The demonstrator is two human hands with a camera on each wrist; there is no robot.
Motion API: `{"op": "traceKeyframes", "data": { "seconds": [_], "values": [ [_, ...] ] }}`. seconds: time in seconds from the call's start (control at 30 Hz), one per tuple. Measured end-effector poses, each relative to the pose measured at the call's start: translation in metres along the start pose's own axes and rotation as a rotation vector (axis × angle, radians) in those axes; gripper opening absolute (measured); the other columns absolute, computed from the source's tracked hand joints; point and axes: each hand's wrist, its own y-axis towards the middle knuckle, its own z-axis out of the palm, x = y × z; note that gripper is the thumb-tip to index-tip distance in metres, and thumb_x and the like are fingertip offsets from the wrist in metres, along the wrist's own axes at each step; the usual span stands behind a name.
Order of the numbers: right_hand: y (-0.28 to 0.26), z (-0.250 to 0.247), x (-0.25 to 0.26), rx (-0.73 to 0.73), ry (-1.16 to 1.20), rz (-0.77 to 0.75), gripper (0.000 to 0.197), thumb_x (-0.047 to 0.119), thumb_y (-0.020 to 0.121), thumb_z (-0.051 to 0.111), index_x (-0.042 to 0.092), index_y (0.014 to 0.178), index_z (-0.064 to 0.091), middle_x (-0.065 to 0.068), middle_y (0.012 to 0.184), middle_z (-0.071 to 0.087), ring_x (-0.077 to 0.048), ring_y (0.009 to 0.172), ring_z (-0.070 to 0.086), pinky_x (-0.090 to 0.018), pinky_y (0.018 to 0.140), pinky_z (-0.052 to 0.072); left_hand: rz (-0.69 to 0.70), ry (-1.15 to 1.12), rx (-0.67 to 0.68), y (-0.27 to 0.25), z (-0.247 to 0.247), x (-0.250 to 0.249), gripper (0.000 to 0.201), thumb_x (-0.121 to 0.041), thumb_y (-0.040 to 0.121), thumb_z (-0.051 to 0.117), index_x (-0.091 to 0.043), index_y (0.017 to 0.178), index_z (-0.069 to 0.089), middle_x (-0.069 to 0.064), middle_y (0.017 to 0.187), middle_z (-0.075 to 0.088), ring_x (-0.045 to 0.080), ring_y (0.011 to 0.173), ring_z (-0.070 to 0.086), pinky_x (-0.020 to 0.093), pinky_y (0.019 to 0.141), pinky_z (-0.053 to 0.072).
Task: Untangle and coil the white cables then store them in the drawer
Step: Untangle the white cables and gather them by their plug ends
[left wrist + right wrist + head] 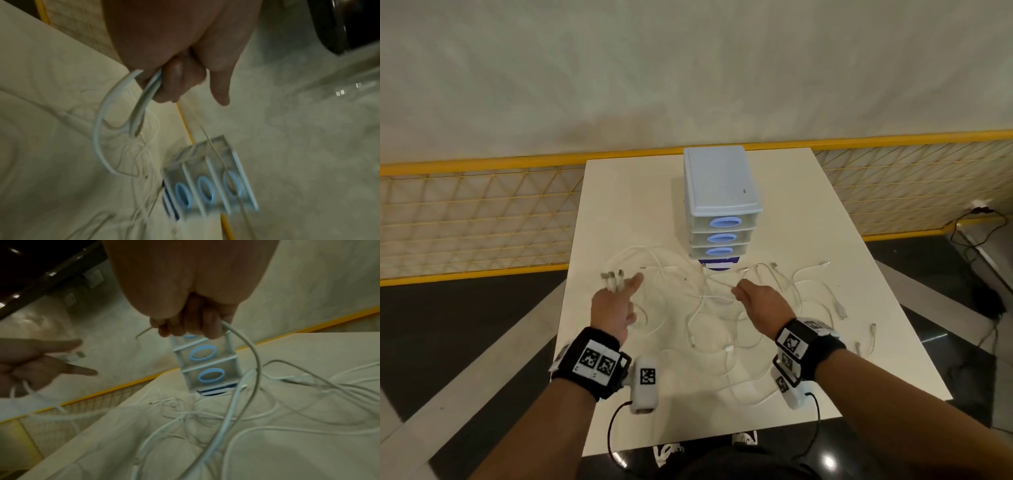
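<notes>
Several white cables (709,301) lie tangled across the white table (619,212) in front of a small clear drawer unit (720,205) with blue oval handles; all its drawers are closed. My left hand (616,301) is raised over the table's left side and grips a bunch of cable ends (614,279), whose plugs stick out past the fingers (174,81); the index finger points forward. My right hand (756,301) hovers over the middle of the tangle, fingers (195,326) curled round one white cable (252,356) that hangs down to the pile.
A yellow mesh fence (482,219) runs behind the table below a pale wall. Loose cable ends (840,310) reach toward the table's right edge. A black cord and wall plug (979,219) lie on the dark floor at right. My shoes (743,438) show below the near edge.
</notes>
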Motion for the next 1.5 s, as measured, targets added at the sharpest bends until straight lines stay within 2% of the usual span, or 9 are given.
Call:
{"op": "traceKeyframes", "data": {
  "seconds": [0.2,0.33,0.53,0.67,0.73,0.97,1.1,1.2,1.5],
  "values": [
    [-0.008,0.015,0.050,0.113,-0.113,-0.191,0.033,0.035,0.100,0.033,0.009,0.108,0.051,-0.017,0.101,0.067,-0.038,0.088,0.061,-0.036,0.066,0.037,0.001,0.160,0.273,-0.035,0.041,0.038,0.029,-0.030,0.082,0.072,-0.009,0.075,0.054,-0.004,0.044,0.024,0.010,0.037,0.021,0.019,0.037,0.020],
    [-0.014,0.024,0.058,0.155,-0.074,-0.223,0.031,0.035,0.100,0.033,0.015,0.118,0.049,-0.013,0.105,0.067,-0.037,0.091,0.061,-0.040,0.071,0.043,0.097,0.200,0.200,-0.042,0.053,0.035,0.032,-0.020,0.085,0.068,-0.013,0.056,0.058,-0.007,0.038,0.032,0.014,0.042,0.028,0.022,0.040,0.025],
    [-0.010,0.005,0.018,0.144,0.036,-0.071,0.031,0.031,0.100,0.034,0.005,0.099,0.050,-0.019,0.096,0.065,-0.037,0.087,0.059,-0.032,0.067,0.033,0.209,0.124,-0.039,-0.017,0.031,0.001,0.031,-0.029,0.080,0.072,0.002,0.083,0.070,0.006,0.059,0.047,0.013,0.042,0.036,0.024,0.044,0.033],
    [0.001,-0.003,-0.001,0.125,0.040,-0.015,0.033,0.034,0.099,0.034,0.005,0.097,0.051,-0.019,0.093,0.066,-0.037,0.086,0.059,-0.036,0.068,0.038,0.233,0.007,-0.166,-0.009,0.023,-0.016,0.020,-0.029,0.081,0.072,-0.010,0.075,0.068,-0.010,0.039,0.043,0.006,0.034,0.034,0.021,0.042,0.032],
    [0.003,-0.001,-0.011,0.125,0.021,0.025,0.035,0.037,0.099,0.033,0.006,0.097,0.051,-0.019,0.094,0.066,-0.037,0.086,0.060,-0.038,0.070,0.040,0.214,-0.087,-0.218,0.000,0.015,-0.023,0.022,-0.034,0.079,0.073,-0.013,0.076,0.065,-0.004,0.049,0.046,0.005,0.031,0.032,0.023,0.043,0.031],
    [0.001,-0.004,0.009,-0.066,0.112,-0.029,0.031,0.029,0.099,0.039,0.002,0.091,0.052,-0.022,0.081,0.064,-0.039,0.075,0.058,-0.034,0.062,0.036,0.040,0.103,0.075,-0.019,0.030,0.012,0.027,-0.033,0.078,0.075,-0.010,0.082,0.060,-0.005,0.045,0.034,0.010,0.039,0.028,0.018,0.035,0.026],
    [-0.004,0.004,0.036,0.015,0.055,-0.153,0.031,0.032,0.099,0.038,0.005,0.097,0.053,-0.020,0.089,0.066,-0.037,0.080,0.060,-0.038,0.068,0.042,0.048,0.135,0.259,-0.036,0.056,0.037,0.028,-0.033,0.083,0.070,-0.007,0.082,0.059,-0.007,0.042,0.026,0.009,0.037,0.023,0.019,0.038,0.022],
    [-0.008,0.013,0.047,0.058,0.029,-0.204,0.031,0.032,0.099,0.036,0.005,0.102,0.052,-0.019,0.091,0.066,-0.038,0.082,0.059,-0.038,0.067,0.040,0.105,0.118,0.222,-0.041,0.065,0.037,0.032,-0.025,0.086,0.067,-0.011,0.059,0.058,-0.010,0.036,0.029,0.008,0.034,0.027,0.022,0.044,0.025],
    [-0.004,0.012,0.007,0.091,0.024,-0.032,0.033,0.039,0.099,0.034,0.012,0.102,0.052,-0.015,0.098,0.068,-0.036,0.088,0.060,-0.038,0.072,0.045,0.131,-0.035,0.033,-0.020,0.049,0.022,0.023,-0.015,0.087,0.065,-0.009,0.065,0.065,-0.008,0.035,0.034,0.007,0.030,0.026,0.016,0.036,0.025]
  ]
}}
